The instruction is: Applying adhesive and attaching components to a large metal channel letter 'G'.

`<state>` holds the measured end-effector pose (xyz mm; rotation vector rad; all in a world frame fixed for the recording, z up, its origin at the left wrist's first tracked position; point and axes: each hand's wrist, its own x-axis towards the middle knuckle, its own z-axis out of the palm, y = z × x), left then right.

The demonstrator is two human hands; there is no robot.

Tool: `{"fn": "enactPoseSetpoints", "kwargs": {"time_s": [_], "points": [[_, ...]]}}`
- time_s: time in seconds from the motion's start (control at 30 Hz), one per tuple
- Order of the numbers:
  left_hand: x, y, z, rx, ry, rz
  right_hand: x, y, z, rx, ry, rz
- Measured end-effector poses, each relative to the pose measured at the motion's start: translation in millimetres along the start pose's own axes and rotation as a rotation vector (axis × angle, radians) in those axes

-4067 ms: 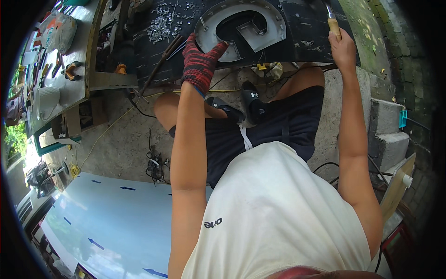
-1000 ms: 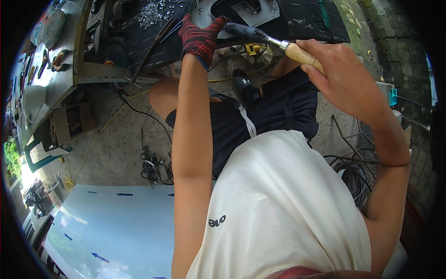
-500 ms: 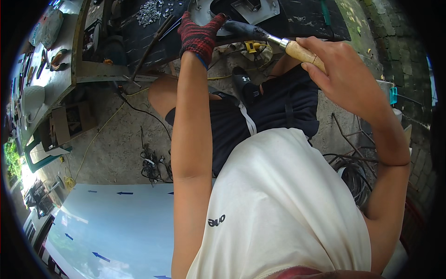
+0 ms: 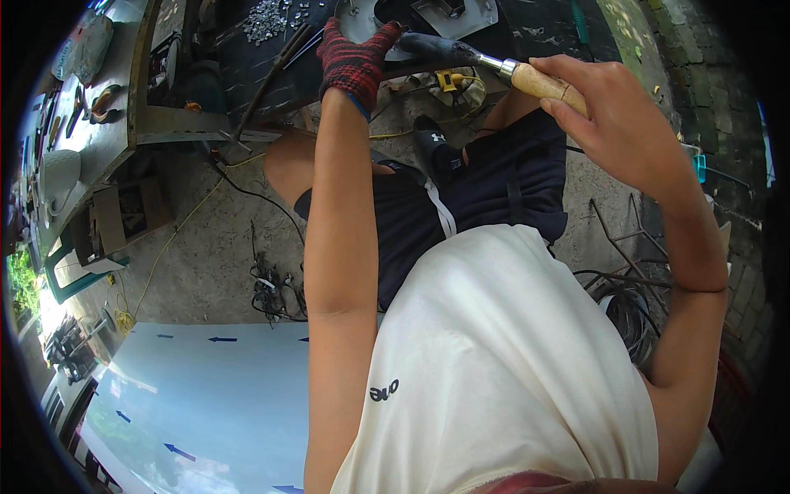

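A red-and-black knit glove covers my left hand (image 4: 358, 62), closed on the near edge of a curved silver metal piece (image 4: 355, 23) on the dark table. Its thumb and fingers straddle that edge; the fingertips are partly hidden. My bare right hand (image 4: 621, 123) is wrapped round the pale wooden handle of a hand tool (image 4: 539, 82). A shiny metal neck joins the handle to a broad dark head, whose tip lies close to my gloved thumb and the metal piece. Whether the tip touches the metal is hard to tell.
On the dark table (image 4: 527, 53) lie a flat silver metal piece (image 4: 457, 16), a pile of small metal bits (image 4: 265, 20) and a dark rod (image 4: 271, 78). A cluttered workbench (image 4: 115, 107) stands at left. Cables (image 4: 271, 288) trail over the floor, with a coiled wire bundle (image 4: 629, 321) at right.
My right hand and the wooden-handled tool have shifted slightly to the right and down. The gloved left hand stays on the metal piece, almost unmoved.
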<state>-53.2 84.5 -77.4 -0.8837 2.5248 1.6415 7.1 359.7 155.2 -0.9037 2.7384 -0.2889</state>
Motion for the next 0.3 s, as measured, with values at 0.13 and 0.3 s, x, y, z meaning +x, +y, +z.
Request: {"fn": "enactPoseSetpoints", "kwargs": {"time_s": [0.13, 0.3], "points": [[2.4, -1.9, 0.6, -0.017, -0.007, 0.001, 2.3, -2.1, 1.2, -0.014, 0.072, -0.028], [5.9, -6.1, -0.2, -0.021, -0.032, 0.044, 4.5, -1.0, -6.4, -0.112, -0.034, -0.002]]}}
